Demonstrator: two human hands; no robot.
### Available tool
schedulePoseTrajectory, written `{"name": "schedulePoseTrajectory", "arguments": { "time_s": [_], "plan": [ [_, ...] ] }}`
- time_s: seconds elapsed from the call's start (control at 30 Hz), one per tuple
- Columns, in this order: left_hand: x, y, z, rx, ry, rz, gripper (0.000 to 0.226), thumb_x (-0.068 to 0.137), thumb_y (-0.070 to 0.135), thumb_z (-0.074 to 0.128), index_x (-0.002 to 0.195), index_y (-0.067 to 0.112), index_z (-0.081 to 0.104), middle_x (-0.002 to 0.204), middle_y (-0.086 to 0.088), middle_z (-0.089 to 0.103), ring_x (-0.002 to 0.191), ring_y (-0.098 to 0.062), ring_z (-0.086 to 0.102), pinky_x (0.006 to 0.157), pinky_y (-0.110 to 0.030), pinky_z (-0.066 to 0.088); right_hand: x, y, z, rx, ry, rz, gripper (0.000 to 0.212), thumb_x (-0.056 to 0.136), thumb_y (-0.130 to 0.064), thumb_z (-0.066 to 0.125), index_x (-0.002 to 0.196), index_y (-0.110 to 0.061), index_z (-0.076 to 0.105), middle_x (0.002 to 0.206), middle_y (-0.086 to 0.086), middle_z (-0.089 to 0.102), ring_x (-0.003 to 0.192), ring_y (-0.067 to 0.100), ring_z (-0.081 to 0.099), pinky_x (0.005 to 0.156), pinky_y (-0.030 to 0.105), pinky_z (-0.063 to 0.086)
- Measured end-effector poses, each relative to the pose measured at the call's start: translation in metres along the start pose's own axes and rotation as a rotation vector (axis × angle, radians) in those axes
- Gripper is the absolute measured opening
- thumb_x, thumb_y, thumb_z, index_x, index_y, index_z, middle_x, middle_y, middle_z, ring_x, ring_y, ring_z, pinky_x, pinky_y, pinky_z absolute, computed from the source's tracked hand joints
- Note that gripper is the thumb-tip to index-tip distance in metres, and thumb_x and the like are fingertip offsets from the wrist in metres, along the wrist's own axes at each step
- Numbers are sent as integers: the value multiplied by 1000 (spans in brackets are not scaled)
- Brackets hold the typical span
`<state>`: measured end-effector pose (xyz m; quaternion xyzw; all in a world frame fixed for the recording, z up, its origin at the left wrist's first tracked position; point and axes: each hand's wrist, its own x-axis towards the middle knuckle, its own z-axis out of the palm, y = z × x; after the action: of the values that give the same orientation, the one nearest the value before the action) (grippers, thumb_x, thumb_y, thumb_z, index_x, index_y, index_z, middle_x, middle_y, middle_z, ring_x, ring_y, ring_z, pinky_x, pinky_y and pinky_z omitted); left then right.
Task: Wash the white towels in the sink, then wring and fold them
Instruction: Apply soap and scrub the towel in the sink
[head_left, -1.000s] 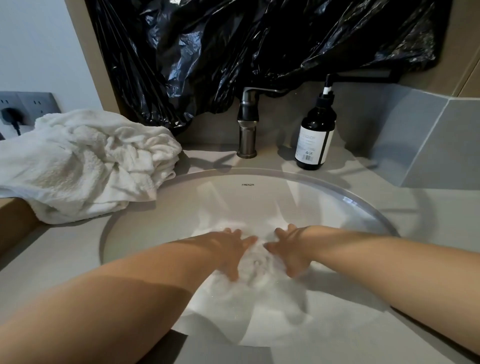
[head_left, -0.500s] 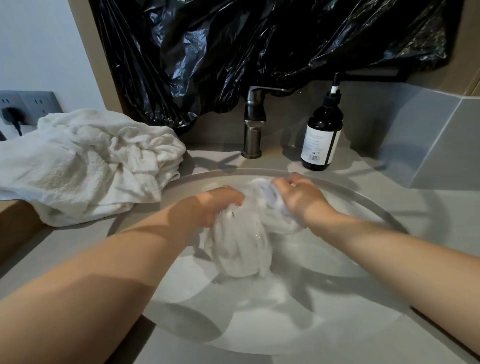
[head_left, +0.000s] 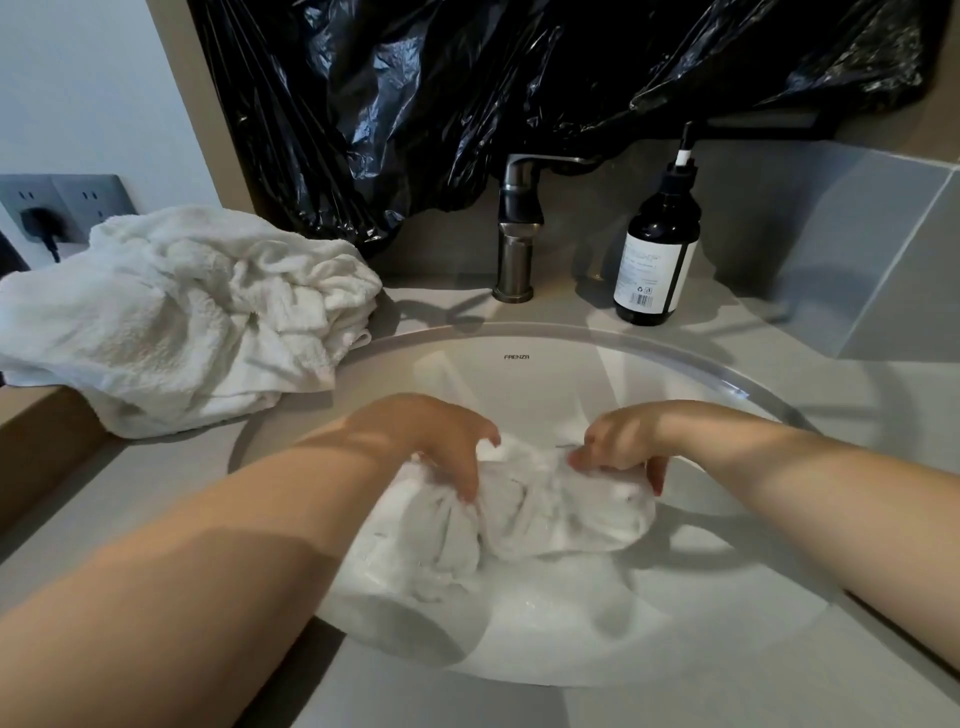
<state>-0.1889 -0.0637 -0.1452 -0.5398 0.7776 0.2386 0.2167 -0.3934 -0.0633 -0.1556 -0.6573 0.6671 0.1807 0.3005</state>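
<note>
A wet white towel (head_left: 524, 519) lies bunched in the round white sink (head_left: 691, 364), its lower part in the water. My left hand (head_left: 441, 441) grips its left side with curled fingers. My right hand (head_left: 618, 447) grips its right side, thumb and fingers closed over a fold. Between the two hands the cloth is gathered into creases. A heap of dry white towels (head_left: 182, 312) sits on the counter to the left of the sink, overhanging its rim a little.
A metal faucet (head_left: 517, 234) stands behind the sink, with a dark pump bottle (head_left: 657, 254) to its right. Black plastic sheeting (head_left: 519, 93) hangs on the wall above. A wall socket with a plug (head_left: 47, 218) is at far left.
One second ago both hands pressed flat on the towel under water. They then lifted it bunched above the basin, and now hold it lower, near the water, spread sideways between them.
</note>
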Motion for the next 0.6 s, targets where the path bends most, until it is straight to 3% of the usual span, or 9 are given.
{"name": "schedulePoseTrajectory", "arguments": {
  "time_s": [0.07, 0.13, 0.2, 0.27, 0.33, 0.4, 0.47, 0.53, 0.6],
  "plan": [
    [9, 2, 7, 6, 92, -19, 88, 85, 29, 70, 155, 28, 16, 148, -1, 41, 127, -25, 50, 103, -40, 45, -4, -7, 5, -221, 140, -41, 54, 99, -52, 38, 131, -9, 41, 132, 12, 41, 107, 35, 60, 75, 37, 55],
    [19, 6, 17, 33, -61, -40, 110, 79, 52, 73, 156, 34, -4, 157, -4, 30, 134, -26, 46, 110, -42, 39, -9, -13, 20, -350, 194, -121, 72, 93, -60, 43, 146, -15, 24, 142, 10, 31, 121, 34, 51, 95, 38, 45],
    [22, 16, 33, 268, -251, -99, 125, 72, 69, 71, 151, 37, -21, 164, -5, 12, 143, -30, 31, 114, -44, 31, -11, -19, 47, -526, 78, -194, 88, 82, -62, 53, 151, -24, 13, 147, 9, 24, 131, 34, 38, 101, 36, 39],
    [21, 27, 46, 456, -212, -87, 125, 72, 65, 74, 154, 34, -16, 161, -7, 18, 140, -34, 33, 107, -39, 37, -8, -22, 70, -799, 17, -190, 97, 82, -46, 65, 153, -30, 0, 151, 10, 11, 135, 35, 26, 102, 43, 38],
    [24, 28, 51, 495, -90, -40, 121, 74, 55, 78, 156, 31, -7, 154, -10, 27, 135, -33, 39, 99, -38, 40, 4, -20, 69, -884, 60, -166, 101, 82, -34, 69, 152, -34, -4, 150, 10, 11, 132, 34, 26, 97, 46, 40],
    [30, 14, 49, 378, -35, -40, 110, 78, 45, 77, 156, 34, 0, 153, -9, 27, 134, -31, 40, 101, -39, 41, 11, -16, 51, -776, 68, -242, 89, 86, -30, 65, 151, -37, 5, 145, 9, 22, 128, 34, 35, 95, 42, 43],
    [31, -1, 39, 98, 10, -26, 87, 84, 33, 73, 153, 35, 20, 148, -3, 35, 130, -25, 44, 102, -34, 42, 13, -10, 33, -520, 56, -245, 73, 88, -24, 59, 149, -35, 20, 137, 7, 37, 121, 32, 47, 89, 37, 48],
    [22, -14, 26, -284, 103, -46, 61, 85, 23, 70, 140, 32, 45, 128, 5, 47, 111, -20, 51, 90, -27, 48, 12, -4, 18, -91, 61, -198, 58, 86, -17, 61, 138, -25, 37, 119, 6, 50, 105, 30, 57, 77, 39, 53],
    [15, -24, 15, -730, 200, -67, 33, 86, 21, 69, 117, 25, 61, 102, 1, 56, 87, -18, 55, 71, -24, 47, 6, 0, 6, 356, 92, -171, 46, 78, -16, 68, 120, -18, 49, 107, 9, 52, 91, 29, 57, 71, 42, 53]
  ]
}}
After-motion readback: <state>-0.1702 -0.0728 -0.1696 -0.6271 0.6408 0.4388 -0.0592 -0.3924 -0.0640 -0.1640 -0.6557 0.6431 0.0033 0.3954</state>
